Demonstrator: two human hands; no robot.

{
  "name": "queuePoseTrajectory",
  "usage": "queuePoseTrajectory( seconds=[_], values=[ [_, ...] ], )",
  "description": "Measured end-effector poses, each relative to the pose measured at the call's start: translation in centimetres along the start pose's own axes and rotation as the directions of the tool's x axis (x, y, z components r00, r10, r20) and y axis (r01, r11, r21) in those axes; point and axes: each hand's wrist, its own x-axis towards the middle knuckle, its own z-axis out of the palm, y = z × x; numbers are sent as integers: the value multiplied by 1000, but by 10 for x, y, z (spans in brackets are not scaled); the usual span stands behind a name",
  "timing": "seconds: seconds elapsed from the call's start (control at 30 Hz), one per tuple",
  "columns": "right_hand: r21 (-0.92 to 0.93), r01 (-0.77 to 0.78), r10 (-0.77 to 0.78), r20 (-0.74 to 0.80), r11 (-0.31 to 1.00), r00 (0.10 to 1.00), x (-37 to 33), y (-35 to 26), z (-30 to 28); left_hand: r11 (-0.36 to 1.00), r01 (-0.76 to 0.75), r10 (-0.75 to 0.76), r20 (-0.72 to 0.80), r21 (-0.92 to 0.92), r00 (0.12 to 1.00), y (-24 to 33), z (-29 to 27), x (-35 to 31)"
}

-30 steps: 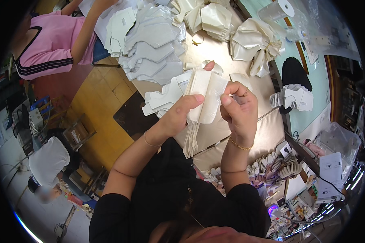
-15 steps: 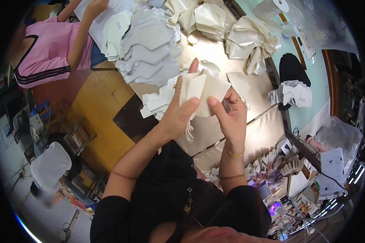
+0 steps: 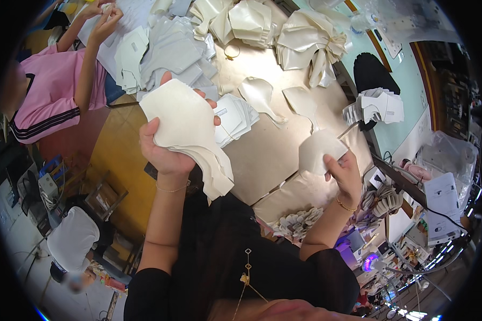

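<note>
At your far left, a co-worker in a pink top (image 3: 59, 80) has 2 hands (image 3: 104, 24) close together, around something too small to tell. Lower on that side, well apart from you, is a person in a white shirt (image 3: 72, 230). Next come a stack of white pieces (image 3: 131, 59) and, beside it on the right, a spread of greyish pieces (image 3: 179, 53).

In front of these, your left hand (image 3: 167, 155) is spread wide under a stack of cream pieces (image 3: 179, 112), holding it up; your thumb lies at its left edge, fingertips show along its far and right edges, and its narrower ends fan down to the right of your wrist. Just right of that stack are white labelled pieces (image 3: 238, 117), with a yellow ring (image 3: 231, 52) beyond them on the beige table (image 3: 251, 166).

Farther right, 2 loose cream shapes (image 3: 258, 93) lie near each other, with cream bundles (image 3: 305, 40) behind them. Your right hand (image 3: 344, 174) holds a separate cream piece (image 3: 321, 152) over the table, pinching its near right edge, your thumb on top.

Beyond that hand, at your far right, a bundle of white cutouts (image 3: 383, 108) sits against a rounded black item (image 3: 377, 75).
</note>
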Motion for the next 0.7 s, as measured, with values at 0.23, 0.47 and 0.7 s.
queuePoseTrajectory(
  seconds=[0.23,0.47,0.7],
  values=[
    [-965,-53,82,-33,257,996,42,72,72,913,204,-105,-280,354,954,-34,5,-8],
    [-537,331,-320,118,776,940,46,27,94,853,336,-199,-346,400,917,-62,-5,-16],
    [-12,192,-177,338,981,924,49,1,124,769,400,-240,-354,499,904,-67,-7,-18]
  ],
)
